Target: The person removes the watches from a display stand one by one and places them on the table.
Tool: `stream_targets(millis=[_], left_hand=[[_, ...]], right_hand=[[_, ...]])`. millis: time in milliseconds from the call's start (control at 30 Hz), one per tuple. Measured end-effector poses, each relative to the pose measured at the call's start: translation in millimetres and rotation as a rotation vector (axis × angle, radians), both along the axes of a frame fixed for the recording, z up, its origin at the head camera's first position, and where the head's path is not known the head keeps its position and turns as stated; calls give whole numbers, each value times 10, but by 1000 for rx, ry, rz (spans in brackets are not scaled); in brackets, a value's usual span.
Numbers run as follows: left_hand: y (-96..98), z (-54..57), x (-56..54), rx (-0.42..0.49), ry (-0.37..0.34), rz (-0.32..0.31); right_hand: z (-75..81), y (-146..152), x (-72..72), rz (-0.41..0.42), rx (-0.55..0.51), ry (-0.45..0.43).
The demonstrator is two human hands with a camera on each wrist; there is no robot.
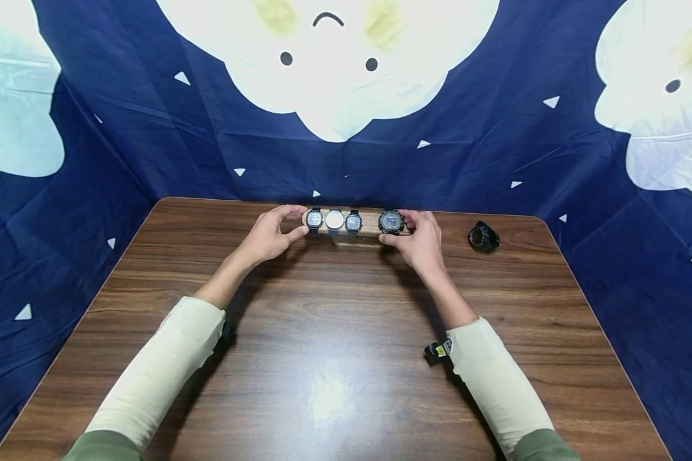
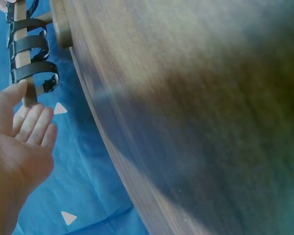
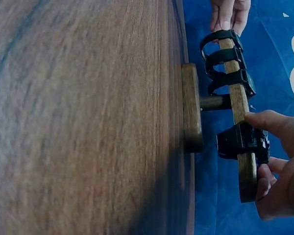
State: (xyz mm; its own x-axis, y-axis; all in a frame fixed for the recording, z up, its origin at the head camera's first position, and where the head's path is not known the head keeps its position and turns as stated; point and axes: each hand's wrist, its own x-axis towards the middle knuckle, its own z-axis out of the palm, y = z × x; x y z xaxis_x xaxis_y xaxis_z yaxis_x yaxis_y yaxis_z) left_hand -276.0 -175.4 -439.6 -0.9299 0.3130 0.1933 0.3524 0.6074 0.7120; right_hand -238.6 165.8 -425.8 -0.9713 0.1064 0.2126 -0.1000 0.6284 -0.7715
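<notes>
A wooden watch stand stands near the table's far edge. Its bar rests on a short post above a wooden base. Three dark-strapped watches sit on the bar's left half, among them one with a pale round face. My left hand pinches the bar's left end, thumb in front and fingers behind. Toward the right end is a large black watch, strapped round the bar. My right hand holds this watch between thumb and fingers, seen closer in the right wrist view.
Another black watch lies on the table to the right of the stand. Behind the brown wooden table hangs a dark blue cloth with white clouds and small triangles. A small dark device is at the right sleeve.
</notes>
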Motion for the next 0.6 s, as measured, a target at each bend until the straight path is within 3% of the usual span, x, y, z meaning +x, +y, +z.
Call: stream_targets(millis=[600], left_hand=[[0,-13,8,-5,-2,6]], right_hand=[[8,199,-32,-3,34,-15]])
